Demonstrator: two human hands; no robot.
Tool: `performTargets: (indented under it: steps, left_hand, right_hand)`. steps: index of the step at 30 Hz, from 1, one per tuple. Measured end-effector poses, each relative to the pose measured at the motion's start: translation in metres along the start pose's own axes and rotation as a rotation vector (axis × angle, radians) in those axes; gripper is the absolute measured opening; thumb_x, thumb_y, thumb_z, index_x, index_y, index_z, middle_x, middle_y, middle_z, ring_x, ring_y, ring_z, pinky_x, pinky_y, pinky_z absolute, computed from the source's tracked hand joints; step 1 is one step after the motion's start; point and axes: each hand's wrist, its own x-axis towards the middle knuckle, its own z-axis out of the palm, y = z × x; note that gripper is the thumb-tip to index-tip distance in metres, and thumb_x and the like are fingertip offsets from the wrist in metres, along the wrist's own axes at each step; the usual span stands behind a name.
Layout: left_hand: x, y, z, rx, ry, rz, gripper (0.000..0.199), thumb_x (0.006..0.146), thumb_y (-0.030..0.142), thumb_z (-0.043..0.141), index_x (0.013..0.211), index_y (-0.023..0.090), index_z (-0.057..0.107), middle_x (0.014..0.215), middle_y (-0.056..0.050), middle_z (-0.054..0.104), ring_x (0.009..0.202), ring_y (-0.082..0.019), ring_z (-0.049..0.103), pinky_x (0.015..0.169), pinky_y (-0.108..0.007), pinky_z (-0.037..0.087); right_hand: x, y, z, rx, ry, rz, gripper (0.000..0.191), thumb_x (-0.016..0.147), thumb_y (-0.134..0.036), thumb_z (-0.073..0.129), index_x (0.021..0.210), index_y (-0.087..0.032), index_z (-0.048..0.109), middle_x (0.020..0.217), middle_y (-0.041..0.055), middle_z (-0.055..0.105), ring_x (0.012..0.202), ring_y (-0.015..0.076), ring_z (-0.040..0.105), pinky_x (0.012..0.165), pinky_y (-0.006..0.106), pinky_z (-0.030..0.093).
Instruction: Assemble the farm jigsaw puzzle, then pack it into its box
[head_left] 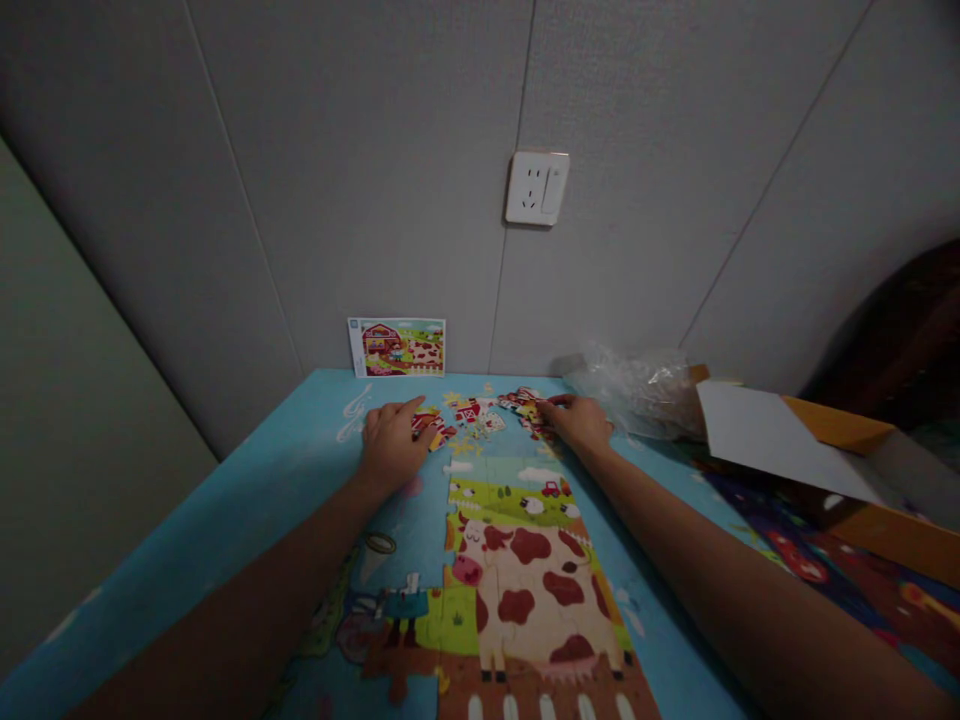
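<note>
Fingers (409, 406), left hand (394, 440) and right hand (586, 422), at loose puzzle pieces (468, 411), grip indiscernible; probably light, stiff card: pinch edges.

A person's bare left forearm (292, 560) and bare right forearm (690, 530), photographed by a head-worn camera in dim indoor light, show smooth, even outlines, broad at the lower frame and tapering to narrow wrists (368, 487). The left hand (396, 440), also bare, has a rounded back and slim fingers (409, 408); the bare right hand (583, 424) appears similarly slender. Fingernails and finer surface details are too small and shadowed to make out.
</note>
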Motion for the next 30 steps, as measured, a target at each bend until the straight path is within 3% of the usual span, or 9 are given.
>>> performTargets:
  steps: [6, 12, 16, 19, 21, 24, 25, 27, 30]
  left_hand:
    - [0.001, 0.004, -0.004, 0.004, -0.02, 0.03, 0.045, 0.082, 0.038, 0.054, 0.122, 0.017, 0.061, 0.114, -0.013, 0.064, 0.111, -0.03, 0.053, 0.1, -0.044, 0.035]
    - [0.0, 0.006, -0.008, -0.072, -0.012, 0.059, 0.042, 0.082, 0.037, 0.056, 0.118, 0.016, 0.062, 0.114, -0.012, 0.064, 0.111, -0.028, 0.052, 0.102, -0.044, 0.033]
    - [-0.003, 0.011, -0.011, -0.17, 0.033, 0.145, 0.039, 0.081, 0.038, 0.061, 0.113, 0.017, 0.065, 0.113, -0.01, 0.065, 0.111, -0.027, 0.05, 0.102, -0.043, 0.034]
    - [-0.007, 0.02, -0.015, -0.324, -0.015, 0.257, 0.043, 0.08, 0.037, 0.064, 0.119, 0.018, 0.062, 0.11, -0.007, 0.068, 0.11, -0.025, 0.048, 0.101, -0.04, 0.036]
    - [-0.01, 0.026, -0.017, -0.436, -0.116, 0.329, 0.039, 0.081, 0.034, 0.062, 0.117, 0.02, 0.061, 0.102, -0.005, 0.07, 0.107, -0.023, 0.051, 0.097, -0.038, 0.039]
    - [-0.013, 0.029, -0.017, -0.513, -0.215, 0.368, 0.018, 0.086, 0.031, 0.054, 0.09, 0.019, 0.067, 0.089, -0.004, 0.071, 0.097, -0.02, 0.058, 0.091, -0.033, 0.043]
    - [-0.013, 0.028, -0.017, -0.52, -0.204, 0.338, 0.019, 0.087, 0.031, 0.052, 0.083, 0.019, 0.065, 0.085, -0.005, 0.071, 0.094, -0.02, 0.06, 0.088, -0.032, 0.044]
    - [-0.011, 0.024, -0.016, -0.534, -0.138, 0.227, 0.02, 0.087, 0.033, 0.05, 0.077, 0.019, 0.06, 0.08, -0.004, 0.071, 0.089, -0.019, 0.063, 0.083, -0.031, 0.045]
    - [-0.005, 0.018, -0.015, -0.502, -0.008, 0.054, 0.021, 0.087, 0.035, 0.047, 0.082, 0.018, 0.057, 0.076, -0.004, 0.072, 0.081, -0.02, 0.066, 0.08, -0.031, 0.046]
  right_hand:
    - [0.003, 0.001, 0.002, 0.15, -0.006, 0.037, 0.027, 0.066, -0.048, 0.065, 0.073, -0.023, 0.074, 0.078, 0.0107, 0.071, 0.089, 0.0337, 0.063, 0.086, 0.052, 0.039]
    - [0.006, 0.003, 0.0, 0.457, 0.025, 0.02, 0.022, 0.068, -0.04, 0.06, 0.068, -0.019, 0.068, 0.064, 0.0056, 0.068, 0.068, 0.0229, 0.063, 0.066, 0.033, 0.047]
    - [-0.002, -0.008, -0.004, 0.67, 0.032, -0.031, 0.024, 0.071, -0.04, 0.055, 0.072, -0.018, 0.063, 0.067, 0.0049, 0.066, 0.061, 0.0182, 0.06, 0.058, 0.028, 0.046]
    - [-0.023, -0.028, -0.006, 0.821, -0.084, -0.126, 0.024, 0.07, -0.042, 0.06, 0.073, -0.018, 0.061, 0.066, 0.0026, 0.065, 0.057, 0.0146, 0.056, 0.056, 0.027, 0.045]
    - [-0.04, -0.041, -0.005, 0.953, -0.272, -0.274, 0.025, 0.067, -0.042, 0.066, 0.072, -0.018, 0.061, 0.064, 0.0015, 0.063, 0.056, 0.0137, 0.055, 0.057, 0.027, 0.044]
    - [-0.057, -0.051, -0.002, 0.909, -0.428, -0.489, 0.026, 0.07, -0.043, 0.067, 0.071, -0.017, 0.063, 0.065, 0.0022, 0.064, 0.059, 0.0142, 0.055, 0.06, 0.027, 0.043]
    - [-0.058, -0.051, -0.002, 0.831, -0.397, -0.534, 0.026, 0.074, -0.043, 0.064, 0.071, -0.017, 0.064, 0.066, 0.0029, 0.064, 0.061, 0.0149, 0.055, 0.061, 0.028, 0.043]
    - [-0.054, -0.045, -0.004, 0.6, -0.204, -0.561, 0.027, 0.081, -0.041, 0.057, 0.077, -0.017, 0.067, 0.075, 0.0061, 0.066, 0.071, 0.0181, 0.057, 0.07, 0.031, 0.043]
    - [-0.037, -0.03, -0.009, 0.111, 0.128, -0.39, 0.04, 0.078, -0.042, 0.06, 0.105, -0.012, 0.066, 0.104, 0.0172, 0.064, 0.099, 0.0297, 0.054, 0.085, 0.041, 0.04]
